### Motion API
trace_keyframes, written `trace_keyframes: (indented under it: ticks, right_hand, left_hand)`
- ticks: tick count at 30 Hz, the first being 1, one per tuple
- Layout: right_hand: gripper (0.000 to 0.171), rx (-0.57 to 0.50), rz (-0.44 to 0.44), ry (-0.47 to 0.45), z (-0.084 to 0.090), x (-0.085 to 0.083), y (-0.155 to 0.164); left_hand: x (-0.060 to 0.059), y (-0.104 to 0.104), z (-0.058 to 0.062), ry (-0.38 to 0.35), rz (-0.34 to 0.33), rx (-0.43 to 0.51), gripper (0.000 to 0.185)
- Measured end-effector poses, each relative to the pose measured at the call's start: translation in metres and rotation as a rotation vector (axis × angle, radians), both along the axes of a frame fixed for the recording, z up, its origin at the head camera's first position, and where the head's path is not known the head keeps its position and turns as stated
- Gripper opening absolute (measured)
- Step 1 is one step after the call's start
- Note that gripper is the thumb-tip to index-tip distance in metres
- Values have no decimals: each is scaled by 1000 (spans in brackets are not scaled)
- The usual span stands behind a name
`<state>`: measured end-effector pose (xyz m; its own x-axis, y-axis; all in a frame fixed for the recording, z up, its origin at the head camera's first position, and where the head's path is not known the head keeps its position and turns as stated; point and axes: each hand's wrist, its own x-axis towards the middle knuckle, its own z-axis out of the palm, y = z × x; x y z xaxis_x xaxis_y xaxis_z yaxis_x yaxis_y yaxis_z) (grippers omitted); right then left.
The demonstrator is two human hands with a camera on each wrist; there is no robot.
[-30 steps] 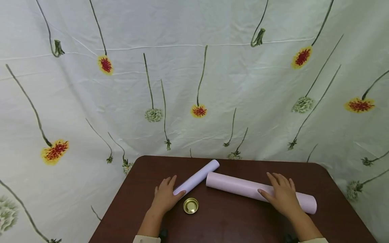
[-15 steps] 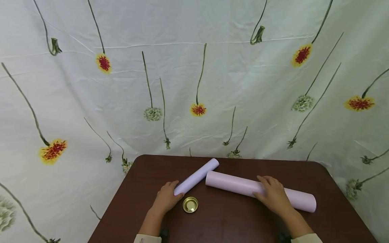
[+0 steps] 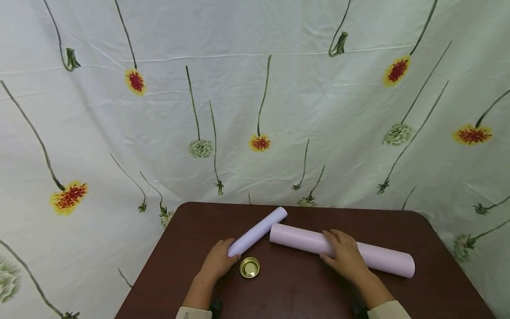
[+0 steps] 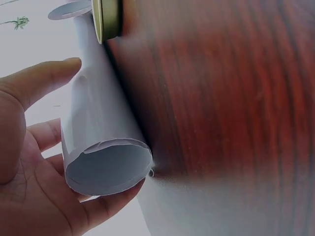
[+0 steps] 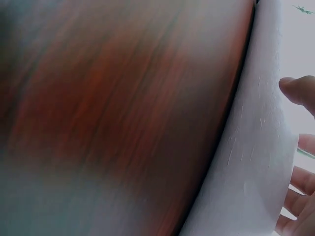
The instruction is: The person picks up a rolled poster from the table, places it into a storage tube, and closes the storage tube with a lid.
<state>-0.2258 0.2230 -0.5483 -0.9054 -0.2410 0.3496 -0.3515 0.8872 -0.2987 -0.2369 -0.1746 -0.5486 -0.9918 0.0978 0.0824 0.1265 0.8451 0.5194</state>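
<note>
Slanting across the left of the table is a slim white paper roll [image 3: 258,232]. My left hand [image 3: 217,260] grips its near end; in the left wrist view the thumb lies along one side and fingers curl beneath the roll's hollow end [image 4: 108,169]. A thicker pale pink roll [image 3: 384,258] lies to the right, its left end close to the white one. Over its middle is my right hand [image 3: 344,254], thumb on the near side and fingers over the far side. The right wrist view shows those fingertips at the edge of the pink roll [image 5: 251,147].
A small round gold dish [image 3: 249,268] stands on the dark brown table [image 3: 295,292], just right of my left hand. Behind the table hangs a pale cloth [image 3: 239,173] printed with flowers. The table's rounded far corners show at left and right.
My right hand has moved left along the pink roll, from its right part to its middle. The left hand's fingers have closed round the white roll's end. Both rolls lie where they were.
</note>
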Motion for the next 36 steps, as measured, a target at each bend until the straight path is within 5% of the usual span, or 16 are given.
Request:
trace_keyframes:
  ticks: [36]
  right_hand:
    - [84,77,42,-111,4,-29,-29]
  left_hand:
    - [3,-3,-5,34,12,16,51]
